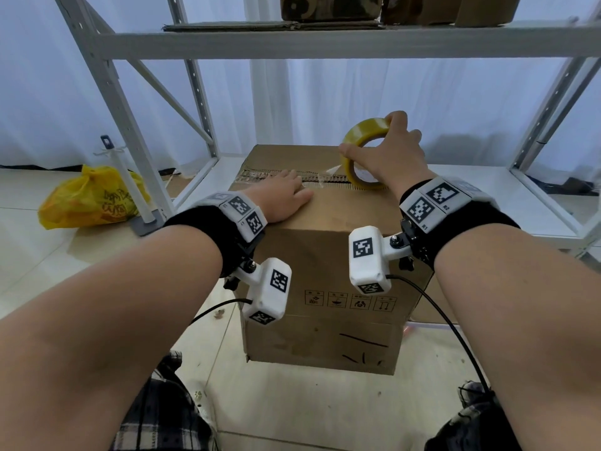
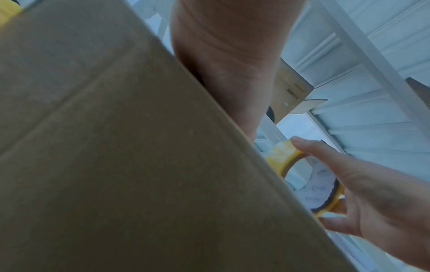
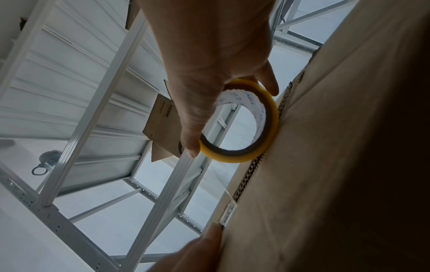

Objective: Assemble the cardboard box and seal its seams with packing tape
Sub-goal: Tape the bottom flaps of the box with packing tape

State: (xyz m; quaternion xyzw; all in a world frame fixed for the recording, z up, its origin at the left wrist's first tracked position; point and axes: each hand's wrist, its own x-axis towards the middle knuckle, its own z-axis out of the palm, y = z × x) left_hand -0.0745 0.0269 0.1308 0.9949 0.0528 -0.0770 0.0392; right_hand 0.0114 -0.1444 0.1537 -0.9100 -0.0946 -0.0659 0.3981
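A brown cardboard box [image 1: 328, 255] stands on the floor with its top flaps folded shut. My left hand [image 1: 284, 198] lies flat on the top, fingers straight, pressing clear tape down on the centre seam [image 1: 322, 182]. My right hand [image 1: 387, 151] grips a yellow roll of packing tape [image 1: 361, 138], which stands on edge on the seam at the box's right side. A clear strip of tape runs from the roll to my left fingertips. In the right wrist view the roll [image 3: 267, 128] rests against the corrugated flap edge [image 3: 253, 171]. The left wrist view shows the box [image 2: 116, 147] and the roll [image 2: 288, 156].
A white metal shelving rack [image 1: 292, 43] stands just behind the box, with flattened cardboard and boxes on its upper shelf. A yellow plastic bag [image 1: 91, 200] and a white post on a grey base [image 1: 146, 219] are on the floor to the left. Pale floor tiles surround the box.
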